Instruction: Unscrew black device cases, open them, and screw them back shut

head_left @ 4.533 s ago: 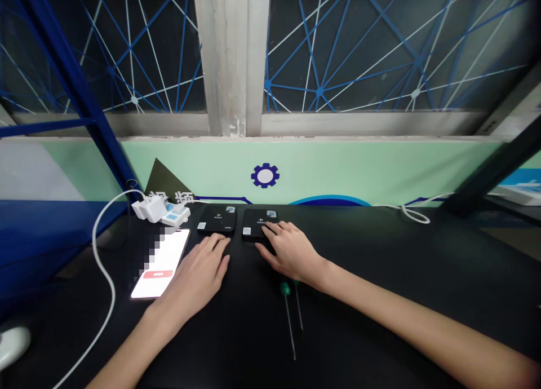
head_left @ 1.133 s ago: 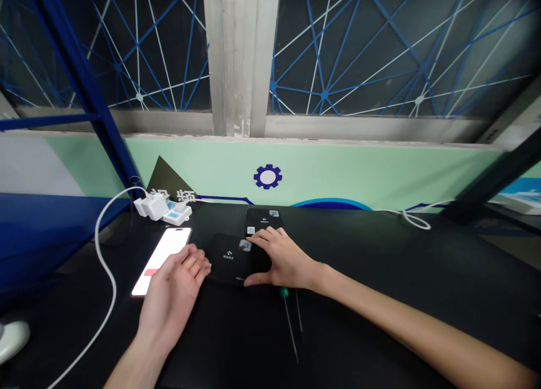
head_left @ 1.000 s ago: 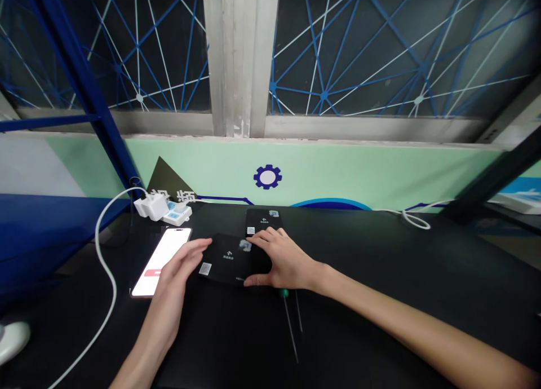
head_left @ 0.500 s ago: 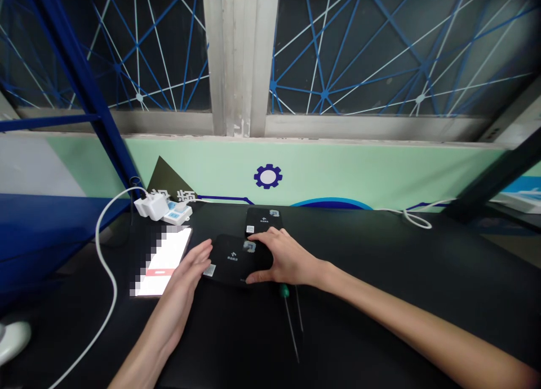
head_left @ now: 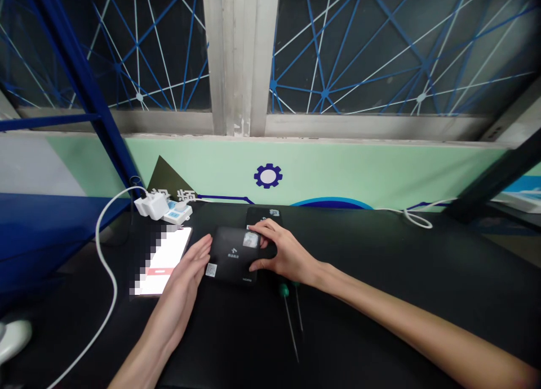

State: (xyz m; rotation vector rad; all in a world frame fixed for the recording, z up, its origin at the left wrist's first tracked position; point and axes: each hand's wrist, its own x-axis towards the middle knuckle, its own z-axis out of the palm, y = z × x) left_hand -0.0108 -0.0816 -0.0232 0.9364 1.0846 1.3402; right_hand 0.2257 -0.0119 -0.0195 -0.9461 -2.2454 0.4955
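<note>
Black flat box [head_left: 231, 256] | long axis crosswise, QR sticker [head_left: 211, 269] end at left fingertips | right hand [head_left: 282, 255] fingers gripping its right end | left hand [head_left: 182, 272] fingers open

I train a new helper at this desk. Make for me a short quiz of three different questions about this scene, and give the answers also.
1. Which is nearer to the left hand: the phone or the white charger?
2. True or false: the right hand touches the front black flat device.
3. Fill in the missing word: the green-handled screwdriver lies nearer to the ____ hand.

Key: 1. the phone; 2. true; 3. right.
</note>
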